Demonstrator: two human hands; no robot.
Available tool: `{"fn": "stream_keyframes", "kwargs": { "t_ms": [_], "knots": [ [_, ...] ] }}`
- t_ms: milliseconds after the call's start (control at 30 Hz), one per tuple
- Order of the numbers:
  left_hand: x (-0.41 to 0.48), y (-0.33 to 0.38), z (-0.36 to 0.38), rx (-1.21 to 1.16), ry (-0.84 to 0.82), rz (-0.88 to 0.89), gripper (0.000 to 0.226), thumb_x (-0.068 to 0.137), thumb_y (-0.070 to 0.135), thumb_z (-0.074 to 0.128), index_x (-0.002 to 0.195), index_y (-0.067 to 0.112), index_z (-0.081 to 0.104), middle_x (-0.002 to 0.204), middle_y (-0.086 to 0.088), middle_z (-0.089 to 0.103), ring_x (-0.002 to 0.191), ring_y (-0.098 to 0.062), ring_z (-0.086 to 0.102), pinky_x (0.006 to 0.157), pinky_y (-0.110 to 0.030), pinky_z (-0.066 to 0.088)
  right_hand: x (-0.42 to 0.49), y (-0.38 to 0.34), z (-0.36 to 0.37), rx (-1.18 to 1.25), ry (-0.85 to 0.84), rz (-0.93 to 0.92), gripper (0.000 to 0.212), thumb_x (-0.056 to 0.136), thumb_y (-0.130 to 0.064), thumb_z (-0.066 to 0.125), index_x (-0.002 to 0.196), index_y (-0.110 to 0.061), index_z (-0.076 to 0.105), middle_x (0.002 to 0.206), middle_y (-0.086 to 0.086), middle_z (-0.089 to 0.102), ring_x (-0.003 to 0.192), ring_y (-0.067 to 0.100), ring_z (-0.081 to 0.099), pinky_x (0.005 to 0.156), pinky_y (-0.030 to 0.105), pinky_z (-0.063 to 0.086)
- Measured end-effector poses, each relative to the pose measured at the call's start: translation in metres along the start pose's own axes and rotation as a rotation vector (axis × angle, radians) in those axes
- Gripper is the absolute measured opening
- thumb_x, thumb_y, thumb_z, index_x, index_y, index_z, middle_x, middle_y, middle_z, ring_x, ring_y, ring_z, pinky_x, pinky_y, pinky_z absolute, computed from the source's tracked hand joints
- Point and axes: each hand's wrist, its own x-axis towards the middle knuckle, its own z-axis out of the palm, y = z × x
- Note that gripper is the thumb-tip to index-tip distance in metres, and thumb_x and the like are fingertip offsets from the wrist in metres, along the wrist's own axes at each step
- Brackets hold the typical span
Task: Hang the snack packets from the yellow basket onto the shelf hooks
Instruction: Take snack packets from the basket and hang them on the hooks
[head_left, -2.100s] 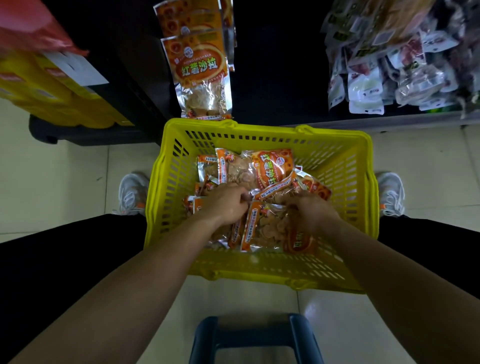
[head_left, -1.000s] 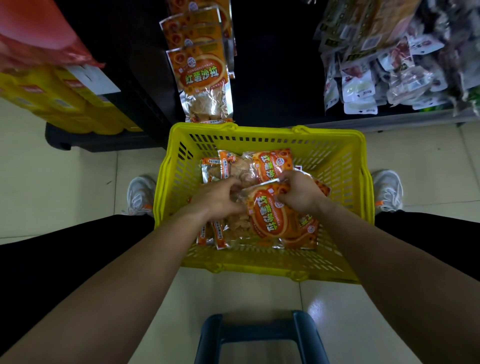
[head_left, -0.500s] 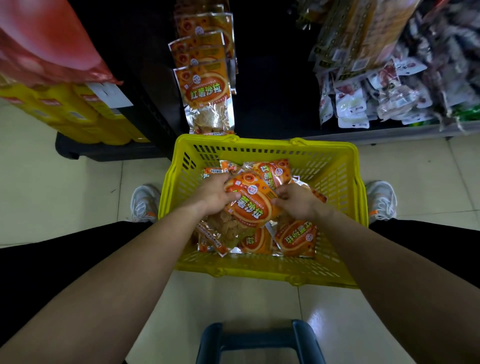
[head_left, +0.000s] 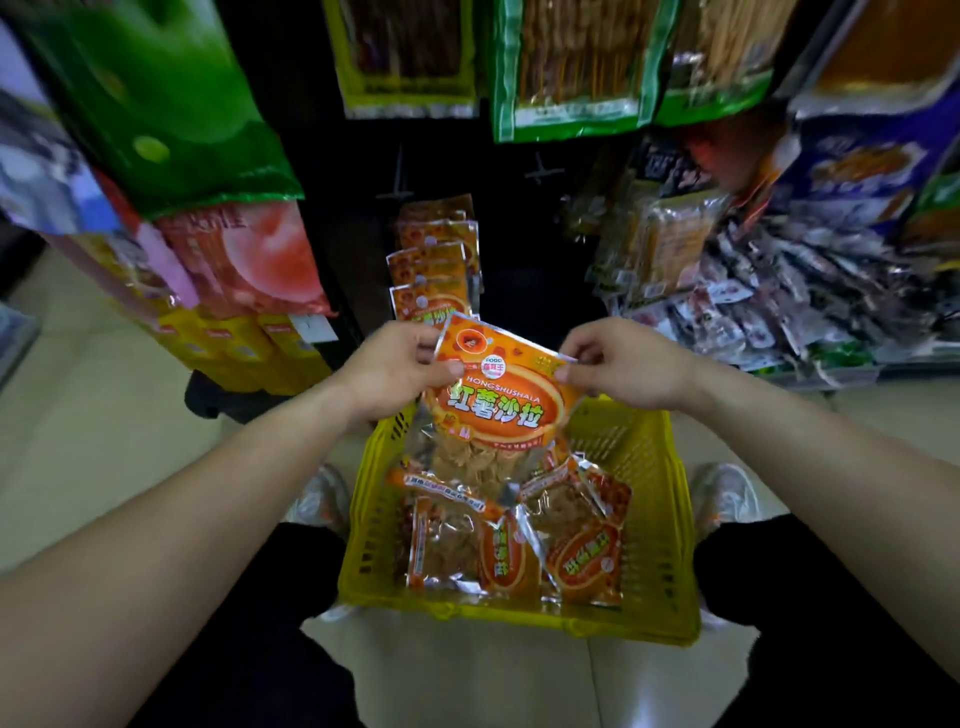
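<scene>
An orange snack packet (head_left: 498, 400) hangs upright in the air above the yellow basket (head_left: 670, 519). My left hand (head_left: 395, 369) pinches its top left corner and my right hand (head_left: 628, 364) pinches its top right corner. Several more orange packets (head_left: 519, 540) lie in the basket on the floor. Just behind the held packet, a row of matching orange packets (head_left: 434, 260) hangs on a shelf hook against the dark shelf back.
Green and striped bags (head_left: 571, 67) hang higher on the shelf. Small mixed packets (head_left: 769, 306) pile on the shelf at right. Red and yellow bags (head_left: 244, 270) stand at left. My legs and shoes flank the basket on the tiled floor.
Both hands have lifted one orange packet out of the basket and up toward the shelf. The view has tilted upward, showing more of the shelf.
</scene>
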Motion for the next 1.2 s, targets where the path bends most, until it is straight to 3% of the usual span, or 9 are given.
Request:
{"fn": "stream_keyframes", "kwargs": {
  "t_ms": [167,233,333,500,600,800,867,967,1200],
  "knots": [
    [-0.014,0.009,-0.002,-0.160,0.155,0.064,0.012,0.091,0.009,0.070,0.098,0.018,0.074,0.087,0.002,0.079,0.082,-0.012,0.076,0.067,-0.019,0.057,-0.019,-0.008,0.000,0.570,0.185,0.058,0.022,0.087,-0.016,0.073,0.090,0.003,0.064,0.085,0.017,0.073,0.077,0.021,0.072,0.065,0.033,0.058],
    [-0.011,0.008,0.002,-0.216,0.217,0.064,0.011,0.090,0.010,0.071,0.097,0.018,0.074,0.086,0.001,0.079,0.080,-0.013,0.076,0.065,-0.019,0.057,-0.014,-0.011,0.002,0.698,0.227,0.099,0.021,0.089,-0.016,0.072,0.092,0.002,0.063,0.083,0.015,0.075,0.075,0.022,0.074,0.062,0.031,0.058],
    [0.003,0.010,0.005,-0.220,0.268,0.086,0.008,0.092,0.018,0.070,0.098,0.021,0.073,0.088,0.004,0.079,0.084,-0.013,0.076,0.070,-0.023,0.060,0.000,-0.011,0.001,0.663,0.357,0.106,0.014,0.092,-0.021,0.069,0.093,-0.008,0.065,0.075,0.003,0.074,0.068,0.013,0.071,0.055,0.021,0.052],
    [0.027,0.015,0.010,-0.160,0.274,0.114,0.021,0.099,0.037,0.060,0.100,0.023,0.075,0.092,0.005,0.079,0.089,-0.012,0.075,0.081,-0.028,0.058,0.019,0.006,-0.007,0.530,0.442,0.106,0.015,0.093,-0.030,0.067,0.091,-0.015,0.065,0.078,0.003,0.073,0.069,0.013,0.068,0.061,0.032,0.052],
    [0.042,0.015,0.012,-0.196,0.264,0.094,0.014,0.099,0.027,0.062,0.101,0.022,0.074,0.089,0.003,0.079,0.085,-0.014,0.076,0.072,-0.023,0.059,0.027,0.014,-0.011,0.512,0.439,0.091,0.018,0.094,-0.030,0.066,0.090,-0.012,0.065,0.074,0.001,0.072,0.064,0.006,0.066,0.060,0.029,0.048],
    [0.062,0.014,0.005,-0.266,0.229,0.034,0.020,0.090,0.014,0.072,0.110,0.018,0.071,0.095,0.004,0.079,0.088,-0.014,0.076,0.068,-0.022,0.060,0.038,0.023,-0.016,0.492,0.428,0.098,0.015,0.094,-0.026,0.066,0.088,-0.012,0.064,0.074,0.007,0.072,0.066,0.016,0.065,0.066,0.047,0.052],
    [0.065,0.013,0.004,-0.285,0.231,0.009,0.023,0.086,0.010,0.076,0.108,0.017,0.071,0.096,0.003,0.079,0.087,-0.014,0.076,0.069,-0.025,0.061,0.041,0.025,-0.016,0.507,0.418,0.099,0.006,0.093,-0.021,0.067,0.089,-0.018,0.063,0.077,0.003,0.074,0.069,0.015,0.069,0.062,0.043,0.053],
    [0.065,0.009,0.004,-0.277,0.246,-0.010,0.027,0.082,0.004,0.078,0.105,0.017,0.069,0.096,0.002,0.079,0.086,-0.015,0.076,0.069,-0.028,0.062,0.044,0.027,-0.014,0.526,0.402,0.105,0.013,0.090,-0.014,0.071,0.090,-0.024,0.063,0.083,-0.005,0.076,0.072,0.006,0.070,0.062,0.026,0.050],
    [0.060,0.003,0.002,-0.257,0.255,-0.004,0.028,0.082,0.004,0.079,0.104,0.019,0.069,0.096,0.002,0.078,0.087,-0.015,0.076,0.068,-0.028,0.062,0.042,0.020,-0.012,0.516,0.406,0.103,0.019,0.086,-0.008,0.074,0.088,-0.022,0.062,0.075,-0.008,0.074,0.061,-0.001,0.065,0.059,0.019,0.046]
  ]
}}
